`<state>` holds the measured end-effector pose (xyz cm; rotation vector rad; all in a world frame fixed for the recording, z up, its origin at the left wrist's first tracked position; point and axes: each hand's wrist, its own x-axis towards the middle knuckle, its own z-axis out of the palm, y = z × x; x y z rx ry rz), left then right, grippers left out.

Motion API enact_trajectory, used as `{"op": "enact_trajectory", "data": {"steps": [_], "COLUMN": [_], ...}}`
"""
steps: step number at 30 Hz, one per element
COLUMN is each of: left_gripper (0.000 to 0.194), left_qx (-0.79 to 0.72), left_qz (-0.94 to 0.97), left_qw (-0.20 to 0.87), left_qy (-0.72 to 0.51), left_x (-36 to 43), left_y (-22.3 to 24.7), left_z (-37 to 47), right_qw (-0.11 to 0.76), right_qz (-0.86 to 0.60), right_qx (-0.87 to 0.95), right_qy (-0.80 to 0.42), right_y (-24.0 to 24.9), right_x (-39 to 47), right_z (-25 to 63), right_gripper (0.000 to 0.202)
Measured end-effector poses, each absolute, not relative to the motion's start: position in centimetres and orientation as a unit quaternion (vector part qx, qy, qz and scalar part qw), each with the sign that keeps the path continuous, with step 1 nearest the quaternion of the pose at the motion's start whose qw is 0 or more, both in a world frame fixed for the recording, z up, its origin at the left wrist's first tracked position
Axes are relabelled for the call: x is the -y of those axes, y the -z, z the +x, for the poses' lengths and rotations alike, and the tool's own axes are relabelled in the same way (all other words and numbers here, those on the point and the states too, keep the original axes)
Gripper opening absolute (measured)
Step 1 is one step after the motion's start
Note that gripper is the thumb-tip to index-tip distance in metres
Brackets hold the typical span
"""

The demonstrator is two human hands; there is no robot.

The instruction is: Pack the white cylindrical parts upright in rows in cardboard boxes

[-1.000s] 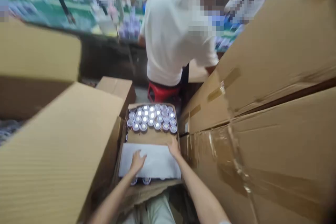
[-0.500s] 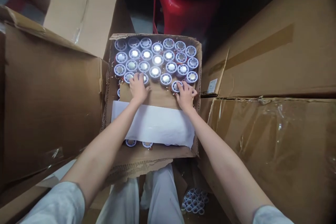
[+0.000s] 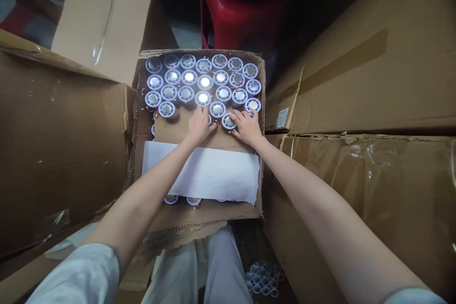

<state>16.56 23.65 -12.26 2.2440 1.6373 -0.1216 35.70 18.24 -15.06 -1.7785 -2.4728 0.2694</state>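
An open cardboard box [image 3: 261,171] holds several rows of short round white-rimmed cylinders [image 3: 188,77] with silver centres and thin red wires. My left hand [image 3: 200,126] is closed over one such cylinder in the nearest row; only its right rim shows past my fingers. To the right, my right hand [image 3: 248,127] has its fingers curled at the right side of another cylinder [image 3: 228,121], gripping its edge. Below both hands, a brown cardboard sheet [image 3: 174,128] lies in the box, with a white paper sheet [image 3: 203,171] over its near part.
Large cardboard cartons stand close on the left [image 3: 64,152] and right [image 3: 338,199]. A red plastic stool [image 3: 238,14] is behind the box. More round parts [image 3: 263,278] sit low down at the right of my legs. A few cylinders show below the paper.
My left hand has moved right with a cylinder, away from the one at the row's left end. My right hand stays by its cylinder. The whole view has shifted slightly.
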Motion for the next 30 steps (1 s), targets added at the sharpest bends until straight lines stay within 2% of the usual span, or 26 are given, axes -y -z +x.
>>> {"op": "enact_trajectory", "data": {"steps": [3, 5, 9, 15, 18, 24, 30], "left_gripper": [0.077, 0.079, 0.071, 0.065, 0.064, 0.06, 0.06], "left_qx": [-0.567, -0.55, -0.519, -0.544, -0.55, -0.58, -0.599], "left_qz": [0.804, 0.814, 0.833, 0.818, 0.811, 0.765, 0.681], "left_qw": [0.166, 0.158, 0.157, 0.175, 0.197, 0.271, 0.363], "left_qy": [0.075, 0.098, 0.114, 0.065, 0.029, -0.071, -0.212], "left_x": [-23.9, -24.1, -24.3, -23.7, -22.6, -18.4, -12.7], "left_y": [11.8, 11.4, 10.9, 11.1, 11.6, 12.5, 11.7], "left_z": [17.7, 18.3, 19.3, 18.7, 17.2, 12.1, 6.6], "right_qw": [0.029, 0.023, 0.007, 0.021, 0.106, 0.418, 0.564], "right_qz": [-0.562, -0.555, -0.538, -0.572, -0.641, -0.718, -0.701], "right_qx": [0.822, 0.828, 0.838, 0.806, 0.73, 0.484, 0.293], "right_qy": [-0.083, -0.077, -0.091, -0.15, -0.212, -0.275, -0.323], "right_y": [15.4, 15.5, 15.8, 15.2, 14.5, 12.4, 9.7], "right_x": [-18.4, -18.6, -18.7, -17.5, -15.5, -8.9, -1.7], "right_z": [35.9, 35.9, 35.9, 35.2, 34.5, 30.6, 25.0], "right_gripper": [0.048, 0.048, 0.051, 0.049, 0.05, 0.055, 0.058]}}
